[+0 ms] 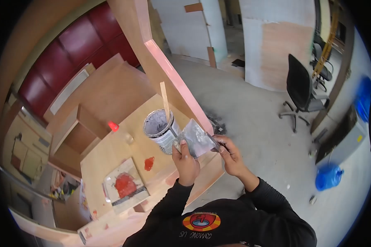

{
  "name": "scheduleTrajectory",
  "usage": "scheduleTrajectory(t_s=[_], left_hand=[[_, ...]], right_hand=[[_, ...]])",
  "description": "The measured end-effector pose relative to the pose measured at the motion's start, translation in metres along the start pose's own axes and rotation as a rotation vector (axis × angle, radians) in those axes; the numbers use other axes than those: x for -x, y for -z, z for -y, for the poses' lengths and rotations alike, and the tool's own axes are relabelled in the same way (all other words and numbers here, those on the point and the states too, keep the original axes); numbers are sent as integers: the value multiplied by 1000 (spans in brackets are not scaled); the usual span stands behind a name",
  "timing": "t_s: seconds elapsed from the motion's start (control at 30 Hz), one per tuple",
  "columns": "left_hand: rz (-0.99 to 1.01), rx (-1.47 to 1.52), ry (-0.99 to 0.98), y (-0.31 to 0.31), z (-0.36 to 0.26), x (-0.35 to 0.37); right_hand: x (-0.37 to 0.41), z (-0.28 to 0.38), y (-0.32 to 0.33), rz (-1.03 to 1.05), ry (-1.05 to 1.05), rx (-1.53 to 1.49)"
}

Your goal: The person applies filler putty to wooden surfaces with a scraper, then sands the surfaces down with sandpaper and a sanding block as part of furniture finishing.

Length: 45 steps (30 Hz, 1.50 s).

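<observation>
My left hand [186, 165] is closed on a grey, putty-smeared scraper [193, 138], the thumb lying on its near side. My right hand [231, 156] grips a dark, narrow putty knife [215, 143] against the right edge of that scraper; its blade is partly hidden. Just behind the left hand stands an open paint can [165, 142] with grey-lilac paste on its inner wall. A wooden stick [165, 99] leans up out of the can. Both hands are above the near right part of the wooden tabletop [107, 156].
A board [140, 177] with a red paste patch [125, 185] lies on the tabletop. Near it are a red smear [149, 163] and a red-capped bottle [121, 132]. A pink-edged wooden panel [173, 78] rises beyond the can. Right are an office chair [299, 84] and a blue water jug [329, 177].
</observation>
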<state>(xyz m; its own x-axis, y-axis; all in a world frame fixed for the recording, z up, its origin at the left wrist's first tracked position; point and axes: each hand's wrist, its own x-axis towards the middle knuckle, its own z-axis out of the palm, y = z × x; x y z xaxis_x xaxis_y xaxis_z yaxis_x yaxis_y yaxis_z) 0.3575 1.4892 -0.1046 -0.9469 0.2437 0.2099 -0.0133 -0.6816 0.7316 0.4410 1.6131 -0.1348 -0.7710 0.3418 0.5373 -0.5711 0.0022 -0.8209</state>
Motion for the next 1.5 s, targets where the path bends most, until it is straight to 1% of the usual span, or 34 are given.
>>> scheduleTrajectory(t_s=[0.03,0.07,0.13,0.17,0.2,0.23,0.3,0.33,0.37,0.4,0.47,0.5,0.53,0.57,0.6,0.67,0.7,0.73,0.77,0.8,0.87,0.9,0.93,0.97,1.03,1.07,1.13,1.17,1.2,1.27,1.33,1.4,1.47,1.5], left_hand=[[-14,-6,-23,-6,17,-9],[-31,-16,-42,-16,29,-15],[-91,-27,-54,-35,41,-22],[-118,-33,-50,-46,43,-27],[-144,-35,-58,-56,42,-32],[-155,-179,-158,-71,31,-36],[-176,-505,-328,-81,20,-45],[-177,-680,-419,-81,18,-54],[-208,-687,-399,-80,18,-61],[-187,-709,-429,-79,17,-68],[-169,-740,-472,-75,19,-75],[-181,-790,-500,-72,20,-78],[-189,-837,-535,-69,18,-83],[-193,-956,-628,-69,15,-86],[-192,-951,-649,-64,9,-90],[-313,-892,-689,-45,1,-97],[-407,-671,-702,-29,-3,-103],[-405,-662,-709,-24,-13,-105],[-489,-611,-751,-23,-26,-102],[-574,-560,-789,-17,-34,-99],[-573,-618,-737,7,-42,-86],[-574,-679,-684,17,-43,-81],[-577,-673,-684,24,-42,-79],[-606,-681,-706,29,-41,-78],[-653,-632,-725,35,-41,-74],[-659,-630,-724,37,-41,-69],[-703,-634,-693,42,-41,-59],[-703,-539,-673,43,-39,-54],[-707,-537,-673,47,-38,-49],[-725,-624,-623,55,-37,-38],[-732,-596,-622,59,-35,-36],[-800,-497,-604,61,-33,-36],[-795,-501,-601,66,-32,-34],[-817,-510,-589,69,-32,-34]], right_hand=[[-9,0,19,57,47,126],[-19,0,39,87,35,113],[-40,2,76,181,188,457],[-50,2,93,207,179,444],[-59,0,109,386,121,571],[-67,-2,120,564,55,692],[-90,-4,140,424,-124,480],[-110,0,144,398,47,507],[-129,9,143,367,224,526],[-144,23,139,387,203,516],[-170,45,127,442,363,643],[-176,42,120,446,369,630],[-183,39,111,509,442,730],[-192,37,102,569,519,837],[-199,33,93,566,540,839],[-205,18,82,840,578,933],[-216,8,79,845,592,943],[-229,-5,75,889,553,898],[-242,-14,71,930,508,850],[-257,-22,65,930,507,855],[-297,-32,48,514,596,1067],[-314,-32,40,438,640,1123],[-330,-29,31,364,683,1178],[-347,-31,21,371,686,1181],[-379,-35,1,225,842,1297],[-392,-39,-8,231,844,1297],[-418,-48,-24,130,949,1364],[-428,-53,-30,136,951,1363],[-437,-58,-36,113,946,1383],[-448,-62,-46,88,947,1401],[-456,-68,-55,60,875,1438],[-467,-72,-60,73,869,1420],[-470,-76,-64,87,861,1405],[-469,-78,-66,123,792,1363]])
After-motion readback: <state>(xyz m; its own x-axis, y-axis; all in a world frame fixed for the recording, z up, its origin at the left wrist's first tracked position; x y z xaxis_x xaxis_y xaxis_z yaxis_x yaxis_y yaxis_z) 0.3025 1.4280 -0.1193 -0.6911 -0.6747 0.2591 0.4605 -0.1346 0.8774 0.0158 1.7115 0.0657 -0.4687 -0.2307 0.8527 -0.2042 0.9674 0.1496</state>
